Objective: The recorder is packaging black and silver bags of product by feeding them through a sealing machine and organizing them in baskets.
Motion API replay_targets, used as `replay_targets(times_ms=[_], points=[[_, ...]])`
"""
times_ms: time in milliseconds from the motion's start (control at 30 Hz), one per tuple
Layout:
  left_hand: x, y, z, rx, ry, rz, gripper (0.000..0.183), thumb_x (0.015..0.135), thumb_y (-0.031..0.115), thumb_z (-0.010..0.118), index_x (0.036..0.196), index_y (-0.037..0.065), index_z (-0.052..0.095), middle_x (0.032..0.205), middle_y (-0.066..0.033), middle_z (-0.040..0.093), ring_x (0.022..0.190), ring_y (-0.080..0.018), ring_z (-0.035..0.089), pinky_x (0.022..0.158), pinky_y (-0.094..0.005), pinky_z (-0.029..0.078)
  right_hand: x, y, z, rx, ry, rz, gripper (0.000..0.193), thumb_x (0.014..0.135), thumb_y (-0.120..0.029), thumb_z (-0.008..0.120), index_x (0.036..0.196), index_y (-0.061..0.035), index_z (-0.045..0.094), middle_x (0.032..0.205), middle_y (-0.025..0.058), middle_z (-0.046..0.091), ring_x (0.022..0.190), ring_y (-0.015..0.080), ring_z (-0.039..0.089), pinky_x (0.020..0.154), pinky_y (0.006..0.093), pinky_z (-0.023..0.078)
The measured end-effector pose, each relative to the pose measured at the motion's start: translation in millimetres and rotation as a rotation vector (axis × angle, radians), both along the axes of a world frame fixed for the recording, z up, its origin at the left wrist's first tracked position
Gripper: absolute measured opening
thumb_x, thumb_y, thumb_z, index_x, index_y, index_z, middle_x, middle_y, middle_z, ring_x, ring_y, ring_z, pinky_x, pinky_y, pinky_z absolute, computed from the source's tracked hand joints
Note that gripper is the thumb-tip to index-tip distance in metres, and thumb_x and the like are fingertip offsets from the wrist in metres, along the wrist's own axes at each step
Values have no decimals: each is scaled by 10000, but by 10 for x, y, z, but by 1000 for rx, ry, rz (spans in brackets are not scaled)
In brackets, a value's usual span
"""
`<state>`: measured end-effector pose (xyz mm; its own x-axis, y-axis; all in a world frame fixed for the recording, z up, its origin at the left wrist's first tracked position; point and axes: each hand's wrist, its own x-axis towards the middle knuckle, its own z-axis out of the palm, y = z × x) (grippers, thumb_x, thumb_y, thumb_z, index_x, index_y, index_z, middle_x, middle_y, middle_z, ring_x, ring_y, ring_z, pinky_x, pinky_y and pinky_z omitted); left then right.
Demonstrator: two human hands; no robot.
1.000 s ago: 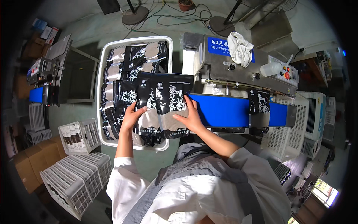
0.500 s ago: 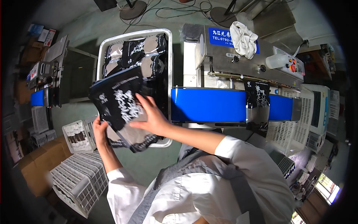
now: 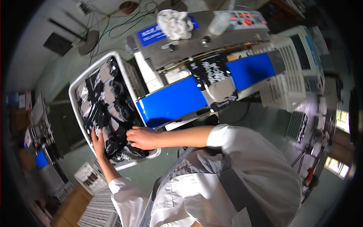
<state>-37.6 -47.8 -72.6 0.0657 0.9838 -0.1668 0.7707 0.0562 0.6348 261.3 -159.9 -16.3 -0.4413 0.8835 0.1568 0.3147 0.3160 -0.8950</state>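
My left hand (image 3: 99,145) lies with fingers stretched out along the left side of several black and grey pouches (image 3: 109,120) in a white crate (image 3: 120,68). At the crate's near right side, my right hand (image 3: 144,138) has its fingers curled in against the pouches; whatever they pinch is hidden. The pouches lie in two rows, glossy black with white lettering and pale grey panels. To the right, another pouch (image 3: 218,87) of the same kind lies across the blue belt (image 3: 172,103) of a metal machine (image 3: 185,49).
A crumpled white cloth (image 3: 174,24) and a whitish bottle (image 3: 220,23) rest on the machine, near its control panel (image 3: 247,20). White perforated crates (image 3: 287,75) stand past the belt's right end. Another white crate (image 3: 99,210) and a cardboard box (image 3: 70,206) are at lower left. Cables (image 3: 113,28) cross the floor.
The pouch held in both hands is down in the crate, and both hands have lowered onto the pouches there. My view has turned, and the pouch on the belt now lies flatter across it.
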Motion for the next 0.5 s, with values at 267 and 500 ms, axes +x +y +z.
replay_targets(times_ms=[267,500], points=[[960,56,700,357,514,-82,454,838,322,640,1101,-45,595,1151,-226,571,1104,-362,524,953,-423,398,2331,-1117,1003,-90,-23,-599,165,831,-63,603,985,-15,639,927,111,642,832,255,634,715,332,503],[3650,-942,1540,301,8,-502,207,853,63,605,1025,-52,618,968,-167,661,865,-267,636,792,-344,481,4050,-2341,1026,-20,-74,-1338,129,847,-27,593,958,8,649,857,95,667,751,140,629,675,254,488]])
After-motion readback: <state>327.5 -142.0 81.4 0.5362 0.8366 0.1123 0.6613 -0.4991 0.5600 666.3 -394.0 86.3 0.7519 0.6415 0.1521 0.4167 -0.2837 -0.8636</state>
